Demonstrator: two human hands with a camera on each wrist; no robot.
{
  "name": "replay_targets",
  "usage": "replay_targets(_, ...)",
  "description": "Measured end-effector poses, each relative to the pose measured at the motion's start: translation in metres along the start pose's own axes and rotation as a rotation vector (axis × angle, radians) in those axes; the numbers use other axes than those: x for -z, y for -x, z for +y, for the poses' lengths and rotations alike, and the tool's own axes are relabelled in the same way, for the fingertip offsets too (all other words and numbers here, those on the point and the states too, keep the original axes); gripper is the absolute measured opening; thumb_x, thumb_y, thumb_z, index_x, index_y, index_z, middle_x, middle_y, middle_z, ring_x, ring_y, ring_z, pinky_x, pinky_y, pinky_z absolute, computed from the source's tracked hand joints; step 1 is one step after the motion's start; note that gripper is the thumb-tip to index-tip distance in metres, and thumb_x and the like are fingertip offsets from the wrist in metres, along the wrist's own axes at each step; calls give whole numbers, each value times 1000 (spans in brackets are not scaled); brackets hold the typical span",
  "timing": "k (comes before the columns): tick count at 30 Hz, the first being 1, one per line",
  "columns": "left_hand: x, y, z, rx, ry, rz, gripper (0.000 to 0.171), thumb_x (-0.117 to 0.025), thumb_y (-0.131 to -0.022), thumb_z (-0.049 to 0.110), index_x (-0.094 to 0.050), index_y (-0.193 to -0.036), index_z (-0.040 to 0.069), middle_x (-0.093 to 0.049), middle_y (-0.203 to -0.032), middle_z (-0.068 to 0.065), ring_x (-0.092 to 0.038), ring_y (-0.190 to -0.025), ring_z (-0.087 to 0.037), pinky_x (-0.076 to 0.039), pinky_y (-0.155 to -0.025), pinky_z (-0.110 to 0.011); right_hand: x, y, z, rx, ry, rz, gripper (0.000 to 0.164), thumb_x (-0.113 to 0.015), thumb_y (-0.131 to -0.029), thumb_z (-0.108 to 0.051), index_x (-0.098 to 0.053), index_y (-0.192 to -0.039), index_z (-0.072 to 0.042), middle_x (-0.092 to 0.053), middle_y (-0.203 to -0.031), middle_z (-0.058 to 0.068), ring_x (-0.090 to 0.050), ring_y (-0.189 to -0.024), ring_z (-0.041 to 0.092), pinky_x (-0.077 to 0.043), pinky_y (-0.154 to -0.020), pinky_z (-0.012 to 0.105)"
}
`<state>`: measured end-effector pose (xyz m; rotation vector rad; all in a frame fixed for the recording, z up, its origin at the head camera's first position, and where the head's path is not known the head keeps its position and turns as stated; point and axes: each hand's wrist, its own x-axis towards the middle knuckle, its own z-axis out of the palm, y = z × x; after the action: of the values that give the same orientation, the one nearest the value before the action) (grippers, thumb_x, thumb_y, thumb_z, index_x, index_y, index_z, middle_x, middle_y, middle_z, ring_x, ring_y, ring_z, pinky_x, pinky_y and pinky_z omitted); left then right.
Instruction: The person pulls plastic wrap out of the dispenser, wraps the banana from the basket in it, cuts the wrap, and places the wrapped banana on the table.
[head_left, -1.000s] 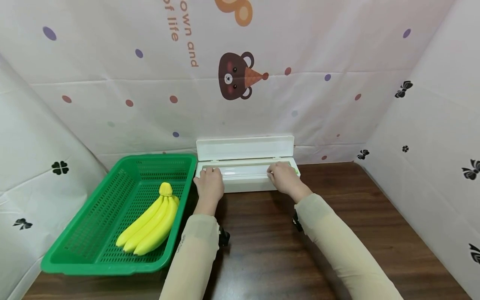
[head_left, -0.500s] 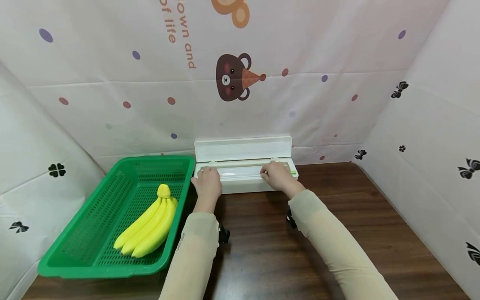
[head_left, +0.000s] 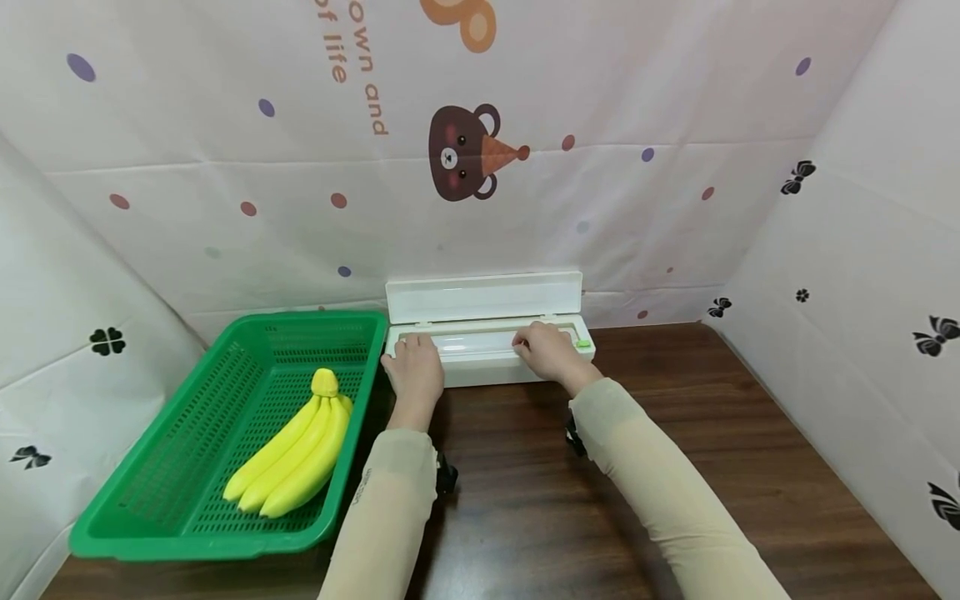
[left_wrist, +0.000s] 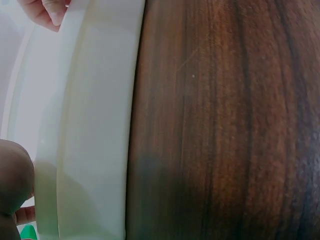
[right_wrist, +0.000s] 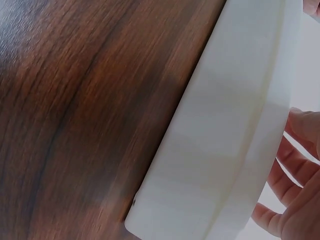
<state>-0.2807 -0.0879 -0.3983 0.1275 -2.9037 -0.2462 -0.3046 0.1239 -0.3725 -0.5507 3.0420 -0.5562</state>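
Note:
At the back of the table stands a long white cling film dispenser (head_left: 480, 372), its hinged lid (head_left: 484, 297) raised against the wall cloth. My left hand (head_left: 417, 367) holds the left end, fingers over the top and thumb by the left corner. Further right, my right hand (head_left: 549, 350) bends its fingers over the front edge into the opening. The right wrist view shows these fingers (right_wrist: 295, 155) slightly spread behind the front panel; whether they pinch any film is hidden. A small green piece (head_left: 582, 343) shows at the dispenser's right end.
To the left stands a green plastic basket (head_left: 157, 546) with a bunch of yellow bananas (head_left: 296, 458) in it, its right rim close to my left hand. The brown wooden table (head_left: 510, 517) is enclosed by printed white cloth at the back and sides.
My right hand has slid left along the dispenser's opening, and more of the green piece now shows. My left hand stays on the left end. The view has shifted slightly.

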Motion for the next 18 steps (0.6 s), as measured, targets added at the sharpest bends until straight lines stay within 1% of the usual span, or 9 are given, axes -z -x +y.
replay_targets(4, -3, 0, -1, -7, -10, 18, 21, -52, -95, 12, -54, -111, -1, -55, -112, -17, -50, -106, -34, -35, -91, -54, 1, 1, 0, -6, 0, 0, 25, -51, -97, -22, -67, -113, -10, -62, -106, 8, -56, -103, 30, -41, -86, 52)
replay_targets(7, -3, -1, -2, -4, 2, 29, 20, -51, -95, 12, -54, -110, -1, -55, -111, -17, -50, -106, -34, -34, -93, -54, 1, 1, 1, -7, 11, 1, 26, -51, -97, -21, -66, -115, -10, -62, -106, 9, -56, -104, 31, -42, -86, 51)
replay_targets(10, -4, -1, -2, -2, 15, 44, 17, -50, -96, 12, -54, -108, 0, -55, -108, -16, -51, -104, -33, -34, -93, -54, 1, 1, 2, -10, 44, 13, 28, -50, -97, -20, -65, -118, -9, -62, -106, 10, -56, -104, 31, -43, -85, 51)
replay_targets(13, -3, -1, -2, -2, 29, 61, 14, -50, -96, 11, -54, -105, 1, -56, -105, -16, -51, -103, -33, -34, -93, -54, 0, 1, 4, -19, 78, 28, 28, -50, -97, -19, -65, -119, -10, -62, -107, 10, -55, -105, 32, -43, -88, 52)
replay_targets(15, -3, -1, -1, -3, 41, 72, 12, -50, -96, 12, -54, -102, 2, -56, -104, -15, -51, -102, -32, -34, -93, -54, 1, 1, 5, -17, 97, 40, 27, -50, -97, -18, -66, -118, -10, -62, -107, 10, -55, -105, 32, -42, -89, 53)
replay_targets(18, -3, 0, -1, -4, 58, 87, 9, -51, -96, 11, -53, -99, 3, -57, -101, -14, -52, -102, -32, -33, -94, -54, 1, 1, 7, 0, 120, 60, 24, -51, -97, -17, -68, -112, -10, -62, -106, 10, -56, -103, 30, -42, -89, 52)
